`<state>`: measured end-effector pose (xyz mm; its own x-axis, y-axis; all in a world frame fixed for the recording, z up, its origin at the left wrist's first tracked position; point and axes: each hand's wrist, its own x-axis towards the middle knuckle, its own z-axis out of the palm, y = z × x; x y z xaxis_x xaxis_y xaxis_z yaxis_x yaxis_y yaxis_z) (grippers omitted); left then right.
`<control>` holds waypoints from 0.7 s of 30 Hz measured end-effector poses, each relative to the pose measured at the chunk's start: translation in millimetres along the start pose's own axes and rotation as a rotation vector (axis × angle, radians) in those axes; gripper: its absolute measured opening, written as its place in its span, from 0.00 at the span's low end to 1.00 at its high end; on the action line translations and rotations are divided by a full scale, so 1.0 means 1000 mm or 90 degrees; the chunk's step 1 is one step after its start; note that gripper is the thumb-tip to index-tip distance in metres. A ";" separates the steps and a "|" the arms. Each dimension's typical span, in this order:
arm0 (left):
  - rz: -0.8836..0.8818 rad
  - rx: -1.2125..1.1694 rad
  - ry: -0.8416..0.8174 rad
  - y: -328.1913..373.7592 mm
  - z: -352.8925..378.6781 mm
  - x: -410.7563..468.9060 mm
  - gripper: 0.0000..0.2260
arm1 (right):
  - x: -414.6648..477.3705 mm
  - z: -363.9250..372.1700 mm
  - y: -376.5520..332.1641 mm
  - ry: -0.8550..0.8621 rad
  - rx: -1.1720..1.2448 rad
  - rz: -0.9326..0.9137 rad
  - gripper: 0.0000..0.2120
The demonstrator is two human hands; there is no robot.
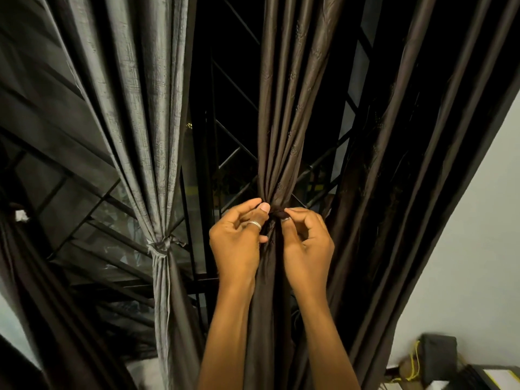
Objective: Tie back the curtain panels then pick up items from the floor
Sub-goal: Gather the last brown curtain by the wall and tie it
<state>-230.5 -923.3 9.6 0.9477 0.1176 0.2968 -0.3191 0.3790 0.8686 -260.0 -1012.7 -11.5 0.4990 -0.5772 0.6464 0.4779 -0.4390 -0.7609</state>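
A dark brown curtain panel (284, 114) hangs in the middle, gathered into a narrow bunch by a dark tie (277, 213). My left hand (237, 243), a ring on its thumb, pinches the tie from the left. From the right, my right hand (308, 246) pinches the same tie between thumb and forefinger. Below the tie the brown cloth hangs down between my forearms. To the left, a grey curtain panel (135, 94) is bound by a knotted grey tie (161, 247).
A dark metal window grille (225, 175) stands behind the curtains. Another brown panel (399, 164) hangs at the right beside a white wall (472, 249). At the bottom right lie a dark box (439, 356), a yellow cord (414, 361) and a pale flat item.
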 end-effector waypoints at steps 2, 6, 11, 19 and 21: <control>-0.012 -0.028 0.014 -0.001 -0.001 -0.001 0.04 | 0.000 -0.001 -0.001 -0.001 0.017 0.024 0.08; -0.001 -0.023 0.031 0.002 -0.003 0.000 0.04 | 0.003 -0.006 0.000 -0.010 0.010 0.068 0.08; 0.057 0.024 0.025 0.005 -0.013 0.004 0.04 | 0.011 -0.016 0.005 0.008 0.005 0.110 0.09; 0.083 0.024 0.065 0.000 -0.023 0.006 0.04 | 0.012 -0.016 0.008 0.022 0.023 0.135 0.09; 0.085 0.025 0.057 0.000 -0.023 0.006 0.04 | 0.012 -0.015 0.008 0.023 0.027 0.137 0.09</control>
<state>-224.9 -901.3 1.8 0.8931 0.2471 0.3759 -0.4412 0.3185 0.8390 -260.8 -1034.2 -10.8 0.5667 -0.6797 0.4656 0.3935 -0.2732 -0.8778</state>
